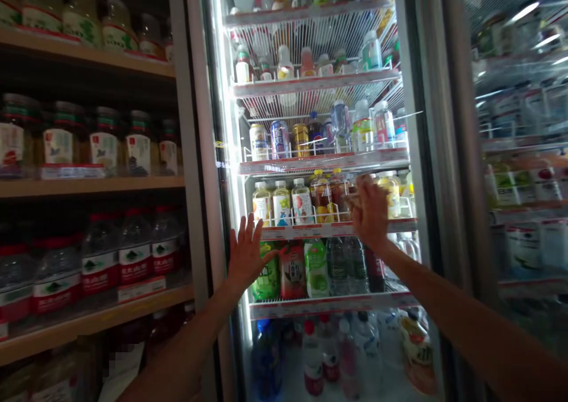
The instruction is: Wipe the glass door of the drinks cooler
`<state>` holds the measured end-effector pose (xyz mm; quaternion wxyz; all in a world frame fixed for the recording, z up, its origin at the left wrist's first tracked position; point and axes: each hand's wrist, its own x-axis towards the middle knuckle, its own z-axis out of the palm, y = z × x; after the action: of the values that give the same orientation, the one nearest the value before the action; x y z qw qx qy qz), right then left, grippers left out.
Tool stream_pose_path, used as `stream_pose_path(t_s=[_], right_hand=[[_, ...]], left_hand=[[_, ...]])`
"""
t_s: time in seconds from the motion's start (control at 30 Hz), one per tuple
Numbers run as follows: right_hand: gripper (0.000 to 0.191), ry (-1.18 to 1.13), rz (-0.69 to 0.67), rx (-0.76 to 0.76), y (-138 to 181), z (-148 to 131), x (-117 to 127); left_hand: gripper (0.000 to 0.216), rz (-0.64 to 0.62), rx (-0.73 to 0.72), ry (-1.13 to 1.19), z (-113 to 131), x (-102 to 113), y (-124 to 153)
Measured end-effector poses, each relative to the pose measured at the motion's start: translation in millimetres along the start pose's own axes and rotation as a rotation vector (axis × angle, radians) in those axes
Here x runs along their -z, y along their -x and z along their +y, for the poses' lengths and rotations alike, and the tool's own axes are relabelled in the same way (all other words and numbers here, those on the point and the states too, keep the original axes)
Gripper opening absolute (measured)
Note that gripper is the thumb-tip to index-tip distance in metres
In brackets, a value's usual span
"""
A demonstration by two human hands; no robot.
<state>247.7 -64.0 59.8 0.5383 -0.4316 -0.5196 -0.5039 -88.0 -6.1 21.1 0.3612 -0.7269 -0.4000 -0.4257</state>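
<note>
I face a lit drinks fridge with its door swung open to the right. My left hand [247,253] is open, fingers spread, resting flat by the left end of a wire shelf [306,231], in front of a green bottle [266,277]. My right hand [369,211] reaches into the same shelf level, among tea bottles [328,196], with fingers curled around something I cannot make out. Small bottles with white labels [281,203] stand to the left of it.
The glass fridge door [510,153] stands open at right. Wooden shelves [89,186] at left carry jars and water bottles with red labels [133,254]. More bottles fill the fridge floor [328,360] and cans [279,140] sit on an upper shelf.
</note>
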Motion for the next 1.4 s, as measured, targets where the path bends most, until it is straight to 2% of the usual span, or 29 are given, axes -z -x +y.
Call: stream_pose_path(t_s=[0.07,0.13,0.27,0.37,0.47,0.57,0.63,0.77,0.83,0.9,0.97,1.03,1.1,1.13,1.2,1.3,1.37,1.4], right_hand=[[0.057,-0.052,-0.15,0.232,9,-6,1],[0.055,-0.045,-0.171,0.286,12,0,5],[0.053,0.062,-0.04,0.052,-2,33,13],[0.053,0.092,-0.062,0.048,-16,52,16],[0.054,0.126,0.02,-0.048,-28,56,14],[0.057,0.102,0.035,-0.074,-31,38,6],[0.058,0.059,-0.037,0.0,-21,13,-1],[0.06,-0.022,-0.179,0.183,19,-35,-11],[0.06,-0.047,-0.242,0.304,31,-40,-8],[0.059,-0.043,-0.274,0.344,27,-25,-2],[0.057,-0.002,-0.207,0.209,9,2,5],[0.056,0.054,-0.045,-0.04,-15,24,6],[0.055,0.083,0.09,-0.207,-31,28,2],[0.054,0.08,0.109,-0.222,-34,21,-2],[0.054,0.051,0.042,-0.127,-28,-4,-10],[0.055,-0.009,-0.164,0.155,-7,-35,-11],[0.054,-0.022,-0.238,0.271,-3,-30,-5],[0.053,-0.011,-0.213,0.248,-7,-19,-1]], left_hand=[[0.079,0.002,-0.004,0.0,1,-1,0],[0.077,-0.001,-0.008,0.001,2,-1,-1],[0.076,0.004,0.006,-0.002,4,0,-1],[0.077,0.026,0.01,-0.002,3,-1,-1],[0.078,0.039,0.001,0.007,3,-1,-1],[0.08,0.062,0.006,0.017,3,0,-1],[0.08,0.076,-0.009,0.017,3,1,-1],[0.068,0.102,-0.073,-0.019,2,2,-1],[0.064,0.115,-0.085,-0.047,2,3,0],[0.064,0.123,-0.087,-0.075,2,4,0],[0.065,0.118,-0.085,-0.095,3,6,0],[0.066,0.099,-0.085,-0.108,4,8,-1],[0.067,0.069,-0.089,-0.114,5,9,-2],[0.067,0.058,-0.09,-0.115,5,10,-2],[0.066,0.048,-0.081,-0.114,6,10,-2],[0.064,0.049,-0.052,-0.115,7,9,-2],[0.064,0.039,-0.042,-0.115,8,9,-1],[0.064,0.031,-0.042,-0.113,8,8,-1]])
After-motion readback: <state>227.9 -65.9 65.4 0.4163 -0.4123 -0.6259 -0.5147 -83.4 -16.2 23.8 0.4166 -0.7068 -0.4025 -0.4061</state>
